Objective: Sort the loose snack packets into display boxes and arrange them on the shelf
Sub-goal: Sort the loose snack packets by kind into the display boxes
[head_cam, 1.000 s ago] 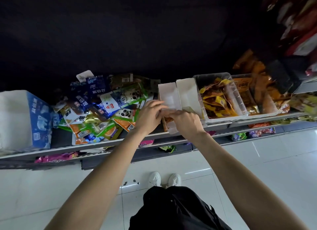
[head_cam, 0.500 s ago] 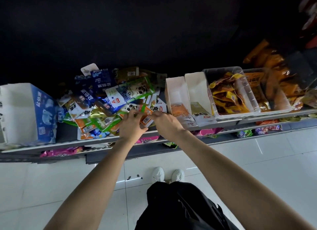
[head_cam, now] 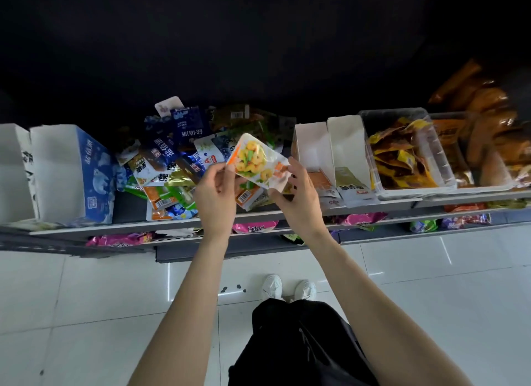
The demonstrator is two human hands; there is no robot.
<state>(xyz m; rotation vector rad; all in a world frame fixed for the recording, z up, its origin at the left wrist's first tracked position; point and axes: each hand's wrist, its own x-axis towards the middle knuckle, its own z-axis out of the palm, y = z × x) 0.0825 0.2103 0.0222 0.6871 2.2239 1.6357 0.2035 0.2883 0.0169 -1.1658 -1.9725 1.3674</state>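
**Packet lifted clear of the heap**

A white-and-orange packet (head_cam: 256, 162), half a second ago still among the loose pile (head_cam: 172, 167), is now pinched at its ends by left hand (head_cam: 216, 195) and right hand (head_cam: 298, 199), above the shelf (head_cam: 129, 227) edge. Judged ready for boxing. The white display boxes (head_cam: 330, 144) stand just right, partly filled; clear bins (head_cam: 408, 155) lie beyond, a blue carton (head_cam: 83, 170) left.

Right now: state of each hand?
Left hand: pinching the left edge of the white snack packet.
Right hand: gripping the same packet's right end, held up over the loose pile.
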